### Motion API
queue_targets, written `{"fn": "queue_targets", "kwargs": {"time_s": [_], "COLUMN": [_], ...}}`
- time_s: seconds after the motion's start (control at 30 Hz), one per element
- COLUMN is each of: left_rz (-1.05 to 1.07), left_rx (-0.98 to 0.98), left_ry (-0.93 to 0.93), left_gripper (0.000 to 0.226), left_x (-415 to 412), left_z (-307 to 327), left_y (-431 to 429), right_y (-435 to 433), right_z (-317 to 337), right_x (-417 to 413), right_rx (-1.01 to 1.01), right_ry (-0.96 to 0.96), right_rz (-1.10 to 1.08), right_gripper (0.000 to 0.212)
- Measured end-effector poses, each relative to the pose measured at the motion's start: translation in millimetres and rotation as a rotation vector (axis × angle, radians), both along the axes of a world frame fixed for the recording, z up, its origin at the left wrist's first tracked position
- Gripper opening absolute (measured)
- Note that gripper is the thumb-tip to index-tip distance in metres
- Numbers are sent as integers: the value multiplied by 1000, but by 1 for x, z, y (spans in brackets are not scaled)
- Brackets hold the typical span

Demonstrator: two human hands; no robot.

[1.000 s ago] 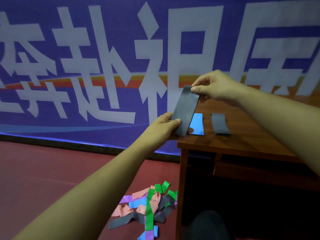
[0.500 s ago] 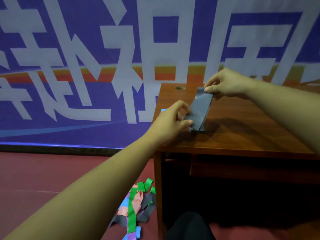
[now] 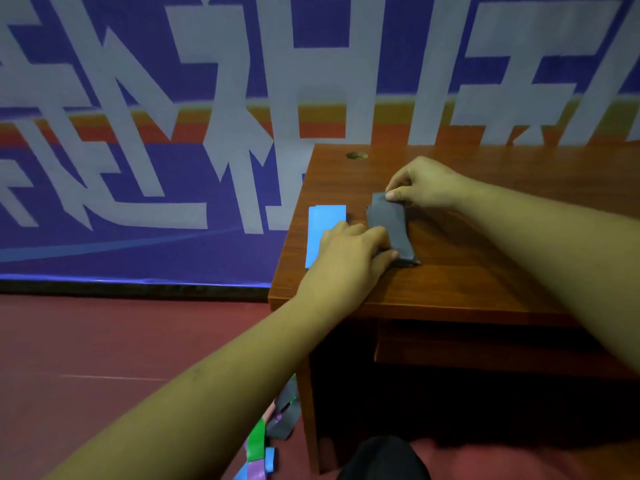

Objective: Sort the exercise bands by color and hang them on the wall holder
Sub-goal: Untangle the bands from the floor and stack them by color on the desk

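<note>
A second ago the gray band (image 3: 391, 226) was up in the air, pulled tight between the two hands. Now it lies flat on the desk (image 3: 467, 282), on top of another gray band (image 3: 412, 262) (just beside the blue band (image 3: 323, 230)). The left hand (image 3: 349, 251) and the right hand (image 3: 422, 183) have come down with it, each at one end.

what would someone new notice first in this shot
The left hand and right hand pinch the near and far ends of a grey band at the left end of the wooden table. Just left of it lies a bright blue band. Behind hangs a big blue banner with pale characters.
</note>
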State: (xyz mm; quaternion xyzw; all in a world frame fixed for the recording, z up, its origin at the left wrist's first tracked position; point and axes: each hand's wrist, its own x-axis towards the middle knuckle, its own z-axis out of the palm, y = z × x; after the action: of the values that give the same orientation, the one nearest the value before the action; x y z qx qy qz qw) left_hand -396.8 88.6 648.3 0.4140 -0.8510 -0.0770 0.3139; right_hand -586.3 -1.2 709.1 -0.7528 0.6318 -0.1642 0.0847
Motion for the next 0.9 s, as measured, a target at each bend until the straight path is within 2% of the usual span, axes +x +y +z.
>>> {"fn": "queue_targets", "kwargs": {"time_s": [0.27, 0.4, 0.53, 0.77, 0.9], "left_rz": [29, -53, -67, -54, 4], "left_rx": [-192, -158, -206, -66, 0], "left_ry": [-62, -92, -130, -89, 36], "left_gripper": [21, 24, 31, 30, 27], "left_x": [0, 3, 3, 7, 41], "left_z": [-7, -6, -8, 7, 32], "left_y": [-1, 0, 5, 7, 7], "right_y": [-5, -3, 1, 18, 33], "right_z": [-39, -44, -47, -25, -2], "right_x": [-8, -8, -5, 5, 17], "right_rx": [-82, -124, -136, -108, -140], "right_ry": [-230, -305, -338, -338, -300], "right_rz": [-51, -59, -91, -164, -185], "right_gripper": [8, 6, 2, 15, 23]}}
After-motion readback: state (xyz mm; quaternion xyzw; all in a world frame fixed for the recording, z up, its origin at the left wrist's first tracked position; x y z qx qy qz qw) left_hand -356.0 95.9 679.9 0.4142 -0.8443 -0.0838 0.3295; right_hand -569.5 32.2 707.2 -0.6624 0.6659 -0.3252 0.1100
